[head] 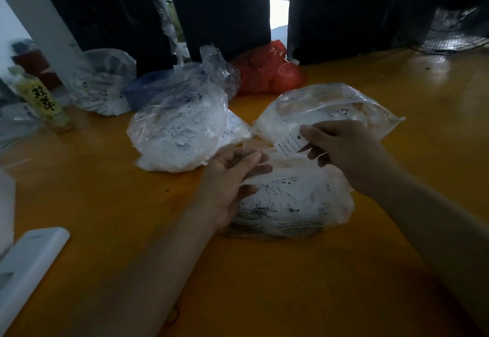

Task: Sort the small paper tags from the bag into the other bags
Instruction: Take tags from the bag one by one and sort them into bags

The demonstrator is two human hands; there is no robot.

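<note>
A clear plastic bag (296, 201) full of small white paper tags lies on the yellow table (344, 270) right in front of me. My left hand (232, 177) rests on its left edge with the fingers loosely spread. My right hand (344, 146) pinches one small white tag (291, 142) marked M above that bag. Just behind the tag lies a flatter clear bag (330, 109) with few tags in it. To the left sits a bulging clear bag (180, 135) packed with tags, and another clear bag (103, 85) stands further back left.
A red plastic bag (267, 71) and a blue tub (148, 89) sit at the back. A green drink bottle (42, 101) stands at the far left. A white flat device (29, 262) lies at the near left edge. A fan (455, 32) stands back right.
</note>
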